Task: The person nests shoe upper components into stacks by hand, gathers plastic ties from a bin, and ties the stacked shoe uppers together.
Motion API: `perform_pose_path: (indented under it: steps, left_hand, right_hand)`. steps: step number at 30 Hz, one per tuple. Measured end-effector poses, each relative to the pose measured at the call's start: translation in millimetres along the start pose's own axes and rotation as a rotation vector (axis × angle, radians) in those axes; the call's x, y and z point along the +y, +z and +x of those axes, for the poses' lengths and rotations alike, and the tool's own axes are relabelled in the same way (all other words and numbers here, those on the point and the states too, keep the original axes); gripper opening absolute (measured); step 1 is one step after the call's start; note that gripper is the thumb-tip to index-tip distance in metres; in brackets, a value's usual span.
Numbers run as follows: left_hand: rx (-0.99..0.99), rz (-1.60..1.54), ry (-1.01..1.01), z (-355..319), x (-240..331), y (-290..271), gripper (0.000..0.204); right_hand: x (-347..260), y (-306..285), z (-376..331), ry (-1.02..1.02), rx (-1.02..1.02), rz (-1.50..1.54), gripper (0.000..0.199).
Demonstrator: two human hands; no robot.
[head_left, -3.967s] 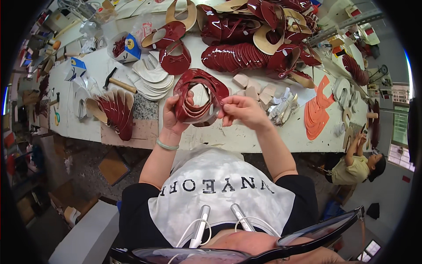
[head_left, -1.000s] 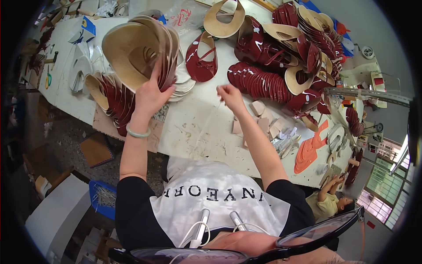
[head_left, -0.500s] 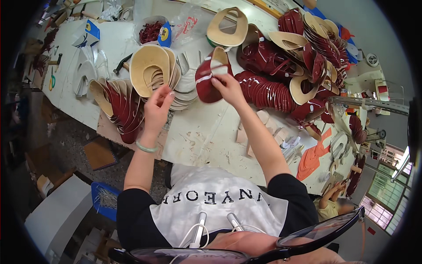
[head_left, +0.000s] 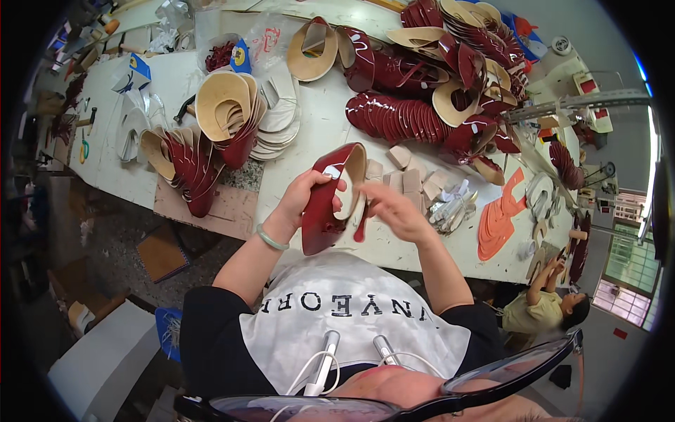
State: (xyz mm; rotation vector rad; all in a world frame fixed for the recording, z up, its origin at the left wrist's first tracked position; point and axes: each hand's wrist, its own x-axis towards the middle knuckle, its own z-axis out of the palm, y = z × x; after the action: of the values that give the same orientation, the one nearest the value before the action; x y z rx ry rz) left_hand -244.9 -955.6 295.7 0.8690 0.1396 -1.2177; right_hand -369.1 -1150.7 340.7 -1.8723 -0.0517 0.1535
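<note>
You have lifted one red upper [head_left: 330, 204] off the desk [head_left: 316, 126] since half a second ago, so work on that piece is now in hand. Your left hand [head_left: 302, 200] is closed around its side; your right hand [head_left: 394, 211] pinches its inner edge. Its long axis runs upright, tip slightly right.

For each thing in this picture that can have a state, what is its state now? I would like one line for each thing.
Left hand: closed around the dark red shoe upper.
Right hand: fingers at the upper's strap, touching it.
Dark red shoe upper: lifted off the table, tilted, tan lining showing.
Row of red uppers: lying overlapped on the table.
Stack of tan and red uppers: nested, resting on the table.
Orange pieces: flat, stacked.
</note>
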Motion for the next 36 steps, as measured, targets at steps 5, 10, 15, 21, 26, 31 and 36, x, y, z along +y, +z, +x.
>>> perform_pose_path:
  steps: [5, 10, 15, 21, 26, 31, 36]
  left_hand:
    - [-0.070, -0.044, 0.096, -14.1, -0.8, 10.9, 0.025]
    - [0.067, 0.120, 0.276, -27.8, -9.6, 49.0, 0.023]
    - [0.020, 0.096, 0.304, -21.3, -9.7, 51.5, 0.023]
    - [0.168, 0.036, 0.339, -3.0, -7.0, 34.3, 0.018]
    - [0.306, -0.014, 0.386, 18.5, -2.7, -5.7, 0.015]
    - [0.315, -0.261, 0.270, 30.1, 14.0, -8.7, 0.021]
    - [0.320, -0.364, 0.256, 46.6, 3.3, -44.0, 0.037]
  right_hand:
    - [-14.4, -2.4, -5.5, -0.149, -0.142, -0.171, 0.019]
    - [-9.3, 20.3, 1.2, 0.059, 0.284, 0.089, 0.016]
    - [-1.8, 23.2, 12.5, 0.029, 0.408, 0.010, 0.019]
    - [14.0, 14.0, 47.9, 0.073, 0.291, -0.054, 0.017]
    - [108.5, -30.4, 165.5, 0.111, 0.500, -0.156, 0.040]
    - [185.9, -51.7, 274.6, 0.265, 0.746, -0.501, 0.054]
    - [136.7, -81.8, 260.8, 0.187, 0.734, -0.316, 0.034]
